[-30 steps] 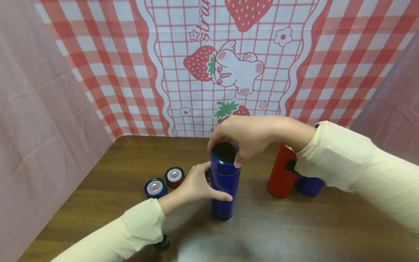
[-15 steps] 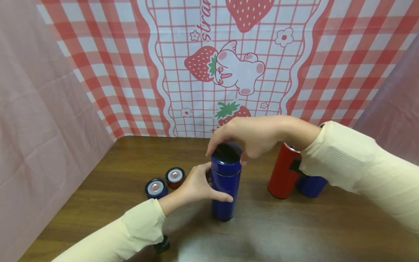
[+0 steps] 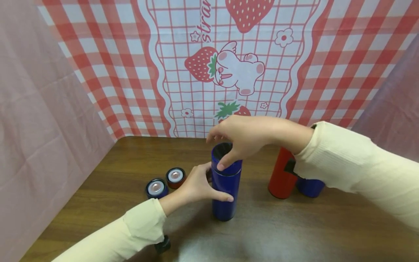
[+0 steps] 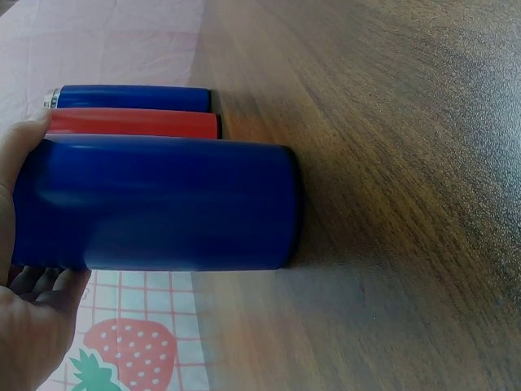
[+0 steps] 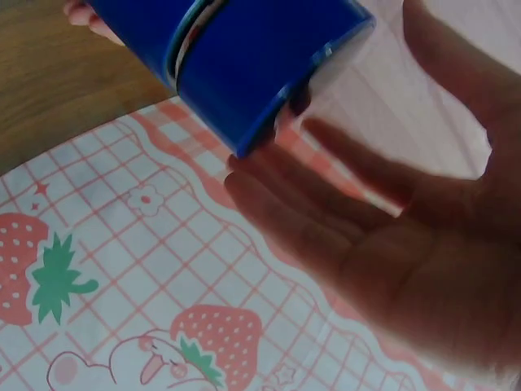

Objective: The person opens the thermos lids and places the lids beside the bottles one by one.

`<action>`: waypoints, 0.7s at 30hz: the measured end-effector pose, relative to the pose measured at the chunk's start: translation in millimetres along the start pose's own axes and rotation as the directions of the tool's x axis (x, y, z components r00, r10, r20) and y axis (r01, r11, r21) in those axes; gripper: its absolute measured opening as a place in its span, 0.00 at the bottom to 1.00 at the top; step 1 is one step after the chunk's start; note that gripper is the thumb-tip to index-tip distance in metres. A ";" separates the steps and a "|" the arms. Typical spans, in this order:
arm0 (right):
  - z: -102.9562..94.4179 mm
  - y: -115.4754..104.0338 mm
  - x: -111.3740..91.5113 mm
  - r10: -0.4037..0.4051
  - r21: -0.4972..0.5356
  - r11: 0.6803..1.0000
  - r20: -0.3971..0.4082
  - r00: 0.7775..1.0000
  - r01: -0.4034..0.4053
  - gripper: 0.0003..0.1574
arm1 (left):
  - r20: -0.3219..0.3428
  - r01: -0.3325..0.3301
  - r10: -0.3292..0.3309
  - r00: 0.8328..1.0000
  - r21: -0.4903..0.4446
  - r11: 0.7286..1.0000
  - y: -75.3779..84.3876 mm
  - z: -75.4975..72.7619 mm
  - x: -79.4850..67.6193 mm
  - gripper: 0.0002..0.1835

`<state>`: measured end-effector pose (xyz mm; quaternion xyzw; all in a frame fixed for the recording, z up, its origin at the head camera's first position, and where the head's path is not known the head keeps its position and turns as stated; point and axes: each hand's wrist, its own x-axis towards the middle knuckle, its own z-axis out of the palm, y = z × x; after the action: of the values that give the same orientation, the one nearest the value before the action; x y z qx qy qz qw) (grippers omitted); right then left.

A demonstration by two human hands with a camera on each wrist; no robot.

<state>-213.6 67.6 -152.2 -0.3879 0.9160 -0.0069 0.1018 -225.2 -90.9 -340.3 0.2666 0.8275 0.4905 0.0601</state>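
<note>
A blue thermos bottle (image 3: 225, 196) stands upright on the table, its blue lid (image 3: 234, 169) with a dark top seated on it, a thin seam between. My left hand (image 3: 199, 185) grips the bottle's body from the left, thumb across the front; in the left wrist view the blue bottle (image 4: 163, 204) lies sideways in the picture. Over the lid hovers my right hand (image 3: 245, 136), thumb in front and fingers behind. In the right wrist view the right hand's fingers (image 5: 326, 220) are loosely extended, apart from the lid's side (image 5: 252, 73).
To the right stand a red bottle (image 3: 280, 176) and a blue bottle (image 3: 311, 187), partly behind my right forearm. Two lids lie upturned on the left, one blue-rimmed (image 3: 156, 188) and one red-rimmed (image 3: 175, 176). A patterned strawberry cloth (image 3: 176, 80) hangs behind the wooden table (image 3: 268, 233).
My right hand's fingers have spread away from the lid and its thumb has shifted left across the lid's front. My left hand and the bottle have stayed in place.
</note>
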 end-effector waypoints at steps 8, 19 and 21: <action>4.1 -4.1 6.5 0.232 -0.006 0.973 -0.006 0.973 -0.232 0.43 | -0.016 0.008 -0.007 1.000 0.010 1.000 0.4 1.2 -0.4 0.41; 6.0 -1.9 8.2 0.261 0.013 0.965 0.002 0.965 -0.261 0.39 | 0.000 0.036 -0.036 0.999 -0.010 0.999 1.0 0.7 -0.6 0.40; 5.4 -1.5 8.3 0.254 0.019 0.967 0.004 0.967 -0.254 0.39 | 0.004 0.042 -0.042 0.999 -0.011 0.999 1.1 0.4 -0.4 0.40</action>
<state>-217.2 61.1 -158.9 -0.2666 0.9579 -0.0023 0.1064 -224.3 -90.4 -339.6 0.2496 0.8300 0.4934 0.0735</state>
